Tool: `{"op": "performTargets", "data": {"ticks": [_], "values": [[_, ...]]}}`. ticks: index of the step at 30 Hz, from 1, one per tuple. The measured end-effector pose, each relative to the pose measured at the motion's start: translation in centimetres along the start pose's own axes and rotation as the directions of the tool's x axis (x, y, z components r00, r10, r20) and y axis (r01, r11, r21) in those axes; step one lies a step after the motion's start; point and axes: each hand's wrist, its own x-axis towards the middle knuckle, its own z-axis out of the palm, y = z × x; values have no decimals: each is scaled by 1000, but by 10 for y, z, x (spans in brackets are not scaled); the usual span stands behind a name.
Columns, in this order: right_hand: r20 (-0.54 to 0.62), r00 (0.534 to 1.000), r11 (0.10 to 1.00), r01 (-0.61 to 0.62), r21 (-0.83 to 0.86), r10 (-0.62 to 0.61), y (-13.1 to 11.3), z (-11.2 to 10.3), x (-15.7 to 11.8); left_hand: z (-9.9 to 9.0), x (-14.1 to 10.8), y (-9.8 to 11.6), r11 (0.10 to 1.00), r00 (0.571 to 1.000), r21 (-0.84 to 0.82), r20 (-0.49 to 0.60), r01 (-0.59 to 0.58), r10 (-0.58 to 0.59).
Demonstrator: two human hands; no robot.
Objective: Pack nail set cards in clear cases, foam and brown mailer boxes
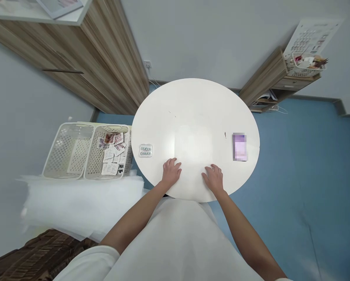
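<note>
Both of my hands rest on a white oval table (pixel 192 105) near its front edge. My left hand (pixel 171 172) lies palm down with its fingers apart and holds nothing. To its upper left is a small clear tray (pixel 145 150) with two rows of small, shiny greenish pieces, too small to name. My right hand (pixel 214 178) is also palm down on the tabletop, fingers spread, nothing in it. Further right lies a purple and pink rectangular item (pixel 240 146), blurred into blocks. Neither hand touches these items.
Left of the table, one white basket (pixel 106 152) holds several small printed packs; beside it stands another white basket (pixel 68 151). A wood-grain cabinet (pixel 110 58) stands at the back left. At the back right is a shelf unit (pixel 268 84) topped by a filled basket (pixel 305 66).
</note>
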Motion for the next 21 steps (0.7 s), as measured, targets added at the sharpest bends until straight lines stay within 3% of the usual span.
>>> {"op": "performTargets", "data": {"ticks": [3,6,11,13,16,21], "values": [[-58,998,999,-30,30,31,-17,-3,1,-8,-6,-9,998,1000,-61,-12,19,-20],[-74,997,990,24,140,-14,-50,-1,8,-22,-15,-32,981,986,-141,-82,134,-147],[100,972,874,142,465,-212,-131,13,33,-49,-20,-96,860,860,-362,-230,359,-455],[189,951,799,89,594,-246,-164,21,43,-56,-16,-121,794,820,-487,-237,364,-521],[336,913,644,-116,756,-231,-201,32,54,-59,-10,-146,640,814,-674,-98,370,-573],[458,859,378,-355,855,-229,-228,44,58,-54,-7,-163,421,806,-829,59,369,-590]]}}
